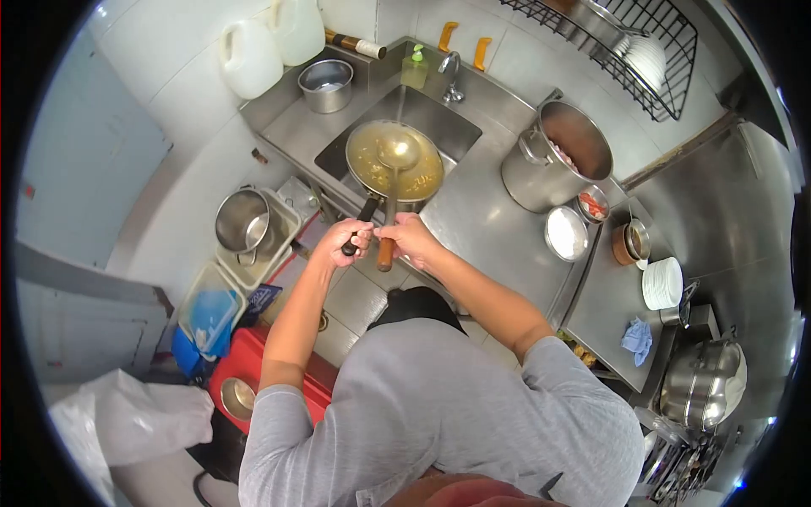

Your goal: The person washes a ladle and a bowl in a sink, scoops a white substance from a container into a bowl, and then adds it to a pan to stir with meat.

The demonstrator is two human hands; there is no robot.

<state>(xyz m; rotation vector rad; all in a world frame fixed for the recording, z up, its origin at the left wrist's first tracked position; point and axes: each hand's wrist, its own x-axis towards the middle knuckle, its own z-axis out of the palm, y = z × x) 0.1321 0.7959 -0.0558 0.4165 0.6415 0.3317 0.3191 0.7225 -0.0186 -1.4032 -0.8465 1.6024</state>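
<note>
My left hand (348, 242) is closed around the black handle of a pan (361, 171), which sits over the sink. Cloudy yellowish liquid with pale bits floating in it fills the pan. In my right hand (410, 237) is a ladle (391, 190), gripped near its wooden handle end, its round bowl resting in the liquid. Both hands are side by side, just in front of the sink's edge. The steel sink (456, 128) surrounds the pan, with the tap (454, 80) behind it.
A metal pot (326, 87) stands left of the sink, a soap bottle (414, 69) behind it. On the right counter are a tall stockpot (528, 173), a white-filled bowl (566, 234) and stacked plates (662, 284). A wire rack (625, 55) hangs above; tubs (211, 308) stand lower left.
</note>
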